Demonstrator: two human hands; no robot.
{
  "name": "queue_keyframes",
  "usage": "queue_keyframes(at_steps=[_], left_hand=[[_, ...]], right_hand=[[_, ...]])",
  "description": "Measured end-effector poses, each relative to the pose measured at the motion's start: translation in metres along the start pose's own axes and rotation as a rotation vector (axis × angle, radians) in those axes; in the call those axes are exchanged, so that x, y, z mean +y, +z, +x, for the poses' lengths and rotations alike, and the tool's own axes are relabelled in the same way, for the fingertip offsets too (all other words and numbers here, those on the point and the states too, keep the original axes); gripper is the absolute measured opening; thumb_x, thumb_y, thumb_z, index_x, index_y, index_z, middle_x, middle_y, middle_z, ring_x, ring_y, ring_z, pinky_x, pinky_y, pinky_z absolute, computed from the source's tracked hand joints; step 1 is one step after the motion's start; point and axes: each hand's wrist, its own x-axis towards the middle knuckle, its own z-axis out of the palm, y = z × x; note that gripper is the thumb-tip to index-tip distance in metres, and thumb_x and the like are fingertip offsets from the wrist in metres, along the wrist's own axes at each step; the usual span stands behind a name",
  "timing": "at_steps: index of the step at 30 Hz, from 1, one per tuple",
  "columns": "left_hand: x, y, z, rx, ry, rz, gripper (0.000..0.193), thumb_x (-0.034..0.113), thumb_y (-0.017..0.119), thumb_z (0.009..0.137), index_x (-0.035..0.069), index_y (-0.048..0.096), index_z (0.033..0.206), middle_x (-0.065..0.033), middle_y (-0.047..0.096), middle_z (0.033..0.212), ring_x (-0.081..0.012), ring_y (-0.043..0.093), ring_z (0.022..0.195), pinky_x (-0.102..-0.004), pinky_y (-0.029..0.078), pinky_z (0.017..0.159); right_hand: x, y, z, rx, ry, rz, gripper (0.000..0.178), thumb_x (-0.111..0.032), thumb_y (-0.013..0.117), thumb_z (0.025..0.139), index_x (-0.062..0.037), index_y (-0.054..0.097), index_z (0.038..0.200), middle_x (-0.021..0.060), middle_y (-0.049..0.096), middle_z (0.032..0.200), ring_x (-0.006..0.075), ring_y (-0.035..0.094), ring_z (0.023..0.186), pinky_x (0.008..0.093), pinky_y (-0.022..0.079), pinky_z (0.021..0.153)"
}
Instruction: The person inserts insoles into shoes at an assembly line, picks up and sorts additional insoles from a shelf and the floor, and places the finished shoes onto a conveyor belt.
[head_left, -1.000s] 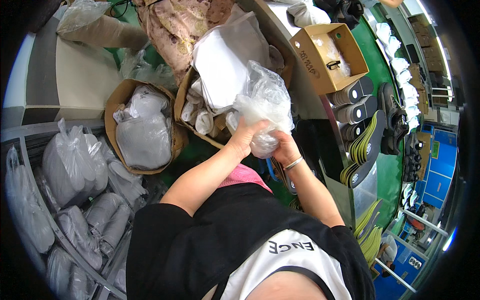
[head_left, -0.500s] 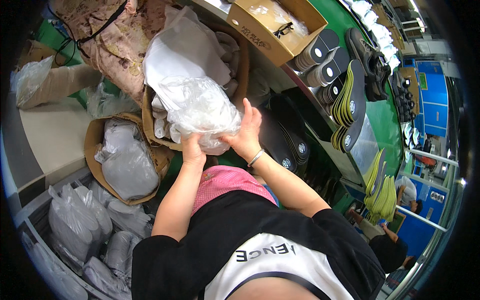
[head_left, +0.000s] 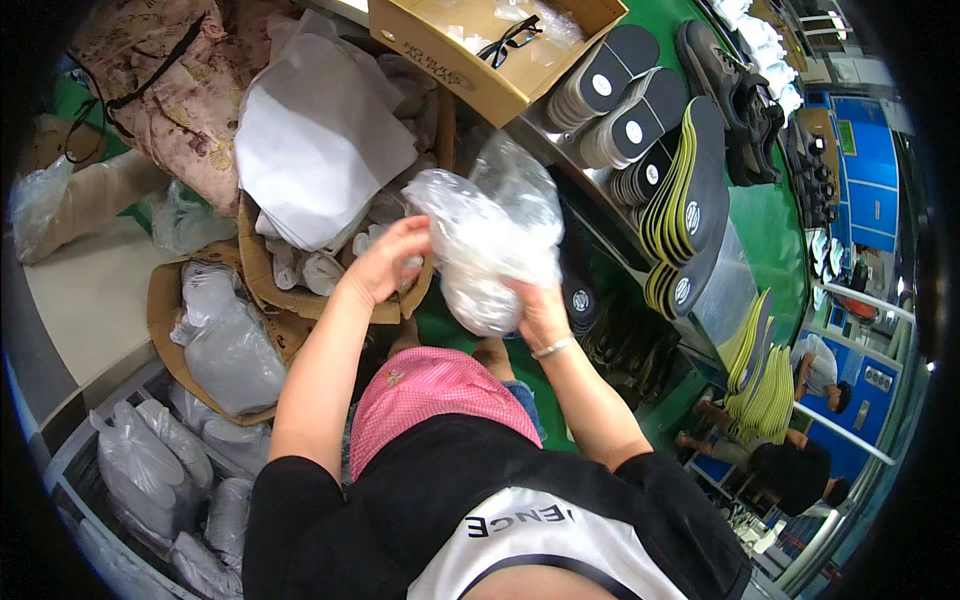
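A crumpled clear plastic bag (head_left: 490, 240) with whitish contents hangs in front of me, above the gap beside the open cardboard box (head_left: 300, 303). My right hand (head_left: 541, 318), with a bracelet at the wrist, is closed on the bag's lower right side. Beside the bag's left edge is my left hand (head_left: 388, 262), its thumb and fingers apart, the fingertips close to the plastic; whether they touch it I cannot tell. White sheets (head_left: 315, 130) lie over the box, with pale bundled pieces under them.
A smaller carton (head_left: 262, 395) of bagged grey pieces stands at left, near a crate of bagged insoles (head_left: 150, 460). On the bench at right are stacked insoles (head_left: 690, 200), dark shoes (head_left: 735, 110) and a carton (head_left: 480, 75) holding glasses (head_left: 512, 40). Other people are at far right.
The bag has moved right, away from above the box, with my right hand on it. My left hand has come off its underside to its left edge. The white sheets are more exposed.
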Motion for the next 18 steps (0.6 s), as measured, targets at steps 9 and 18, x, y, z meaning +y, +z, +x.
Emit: queue_keyframes(at_steps=[9, 18], left_hand=[[-0.050, 0.004, 0.195, 0.413, 0.348, 1.000, 0.034, 0.020, 0.057, 0.071, -0.002, 0.055, 0.097, -0.0160, 0.059, 0.094, -0.0310, 0.055, 0.089, -0.0348, 0.043, 0.075], [-0.070, 0.052, 0.303, 0.413, -0.040, 1.368, 0.038, 0.030, 0.050, 0.078, 0.016, 0.044, 0.112, -0.0144, 0.050, 0.112, -0.0305, 0.043, 0.110, -0.0425, 0.035, 0.088]], right_hand=[[-0.031, -0.126, -0.061, 0.261, 0.290, 0.163, 0.061, 0.008, 0.050, 0.064, 0.0011, 0.033, 0.122, 0.0148, 0.045, 0.117, 0.0285, 0.045, 0.107, 0.0404, 0.037, 0.091], [-0.035, -0.159, -0.087, 0.389, 0.341, 0.016, 0.065, -0.003, 0.058, 0.059, -0.0003, 0.036, 0.121, 0.0136, 0.047, 0.114, 0.0286, 0.048, 0.102, 0.0410, 0.041, 0.087]])
